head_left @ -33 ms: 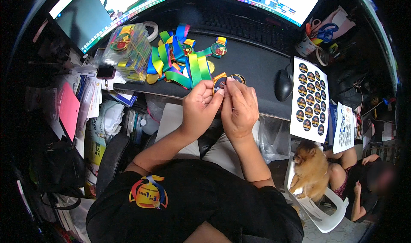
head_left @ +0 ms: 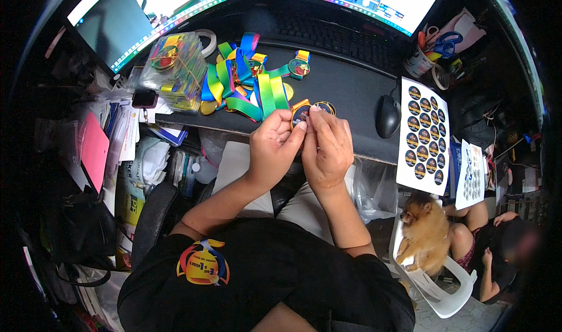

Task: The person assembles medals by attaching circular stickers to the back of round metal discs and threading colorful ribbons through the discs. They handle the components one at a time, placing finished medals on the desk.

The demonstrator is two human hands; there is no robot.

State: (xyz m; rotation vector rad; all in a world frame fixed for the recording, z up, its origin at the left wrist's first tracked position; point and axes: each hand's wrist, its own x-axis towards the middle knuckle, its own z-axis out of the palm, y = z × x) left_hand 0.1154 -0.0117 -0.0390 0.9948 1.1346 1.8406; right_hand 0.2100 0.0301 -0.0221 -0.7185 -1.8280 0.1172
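Observation:
At the desk's front edge, my left hand (head_left: 274, 146) pinches a round medal (head_left: 300, 115) between thumb and curled fingers. The medal has a gold rim and a dark printed face, partly hidden by my fingertips. My right hand (head_left: 329, 144) is closed at its other side, thumb and forefinger pressed against the medal's edge. More gold-rimmed medals (head_left: 326, 106) show just behind my right fingers. Left of them lies a heap of rainbow ribbons (head_left: 234, 80) with medals attached. One finished-looking medal (head_left: 299, 67) rests apart on the desk, joined to its ribbon.
A sheet of round dark stickers (head_left: 422, 136) lies right of a black mouse (head_left: 387, 116). Clear packs of medals (head_left: 174, 68) are stacked at left, near a tape roll (head_left: 206, 41). A keyboard (head_left: 333, 42) sits behind. A dog (head_left: 424, 235) sits on a white chair (head_left: 453, 297), beside another person.

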